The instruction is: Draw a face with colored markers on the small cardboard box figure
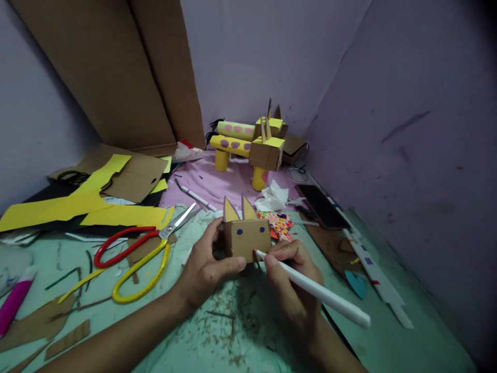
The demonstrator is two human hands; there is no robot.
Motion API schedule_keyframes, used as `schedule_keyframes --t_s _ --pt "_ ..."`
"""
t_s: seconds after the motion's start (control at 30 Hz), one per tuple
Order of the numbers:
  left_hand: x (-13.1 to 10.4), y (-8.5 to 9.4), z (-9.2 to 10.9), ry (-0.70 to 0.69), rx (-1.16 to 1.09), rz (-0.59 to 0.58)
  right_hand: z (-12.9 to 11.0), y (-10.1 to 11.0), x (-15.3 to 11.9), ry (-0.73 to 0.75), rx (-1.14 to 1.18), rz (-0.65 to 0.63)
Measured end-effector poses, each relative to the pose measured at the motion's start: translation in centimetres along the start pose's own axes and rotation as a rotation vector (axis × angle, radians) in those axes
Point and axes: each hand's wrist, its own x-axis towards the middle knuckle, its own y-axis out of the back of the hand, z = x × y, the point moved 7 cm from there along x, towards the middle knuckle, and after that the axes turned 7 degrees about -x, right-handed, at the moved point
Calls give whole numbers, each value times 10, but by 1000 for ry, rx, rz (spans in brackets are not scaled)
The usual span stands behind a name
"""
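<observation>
Resting in left hand (209, 265): cardboard box (251, 238)

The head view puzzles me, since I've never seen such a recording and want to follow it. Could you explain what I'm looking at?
There is no machine here, just a person's two bare hands, seen by a camera worn on the head that looks forward and down. The left hand holds a small cardboard box with two pointed ears and two dark dots. The right hand holds a white pen, its tip at the box's front. On the green surface to the left lie scissors with one red and one yellow handle, plus yellow paper. A dark phone is at the right. Farther back are yellow animal-like figures.
</observation>
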Motion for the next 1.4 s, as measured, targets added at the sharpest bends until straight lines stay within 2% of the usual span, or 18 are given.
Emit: schedule_keyframes --t_s 0.47,1.07,1.4 --pt "0 -1 2 -8 34 -5 4 1 -1 -30 -38 20" --pt "-1 -1 2 -6 25 -14 -1 -2 -1 37 -52 15" --pt "-1 -2 3 -14 13 -24 -1 0 -1 19 -57 18"
